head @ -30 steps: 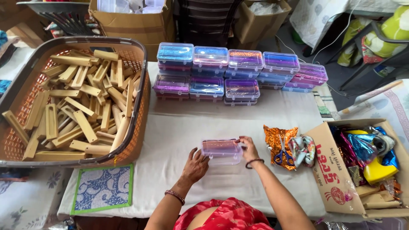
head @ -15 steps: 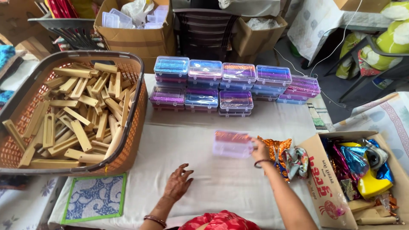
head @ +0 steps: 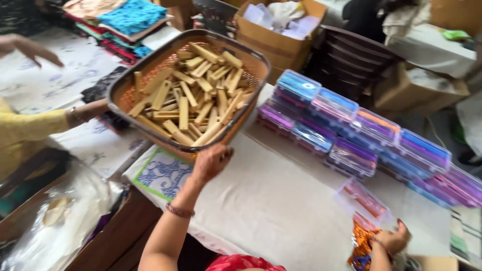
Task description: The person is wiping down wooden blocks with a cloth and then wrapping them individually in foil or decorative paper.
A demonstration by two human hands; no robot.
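My left hand (head: 211,163) reaches up to the near wall of a brown woven basket (head: 150,70) full of pale wooden blocks (head: 193,100); its fingertips touch the basket and hold nothing. My right hand (head: 394,238) rests with curled fingers at the lower right, against orange foil packets (head: 362,246). A clear plastic box (head: 364,200) with pinkish contents lies on the white cloth just above that hand, apart from it. Another person in a yellow sleeve holds the basket's left rim with one hand (head: 83,114).
Stacked clear boxes with blue, purple and pink lids (head: 351,135) run in rows along the table's far side. A blue patterned mat (head: 163,173) lies under the basket's near edge. Cardboard cartons (head: 281,30) and folded fabrics (head: 125,20) stand behind. The other person's second hand (head: 27,47) hovers far left.
The view has swung left. My left hand rose from the cloth to the basket. My right hand let go of the clear box and drew back to the foil packets.
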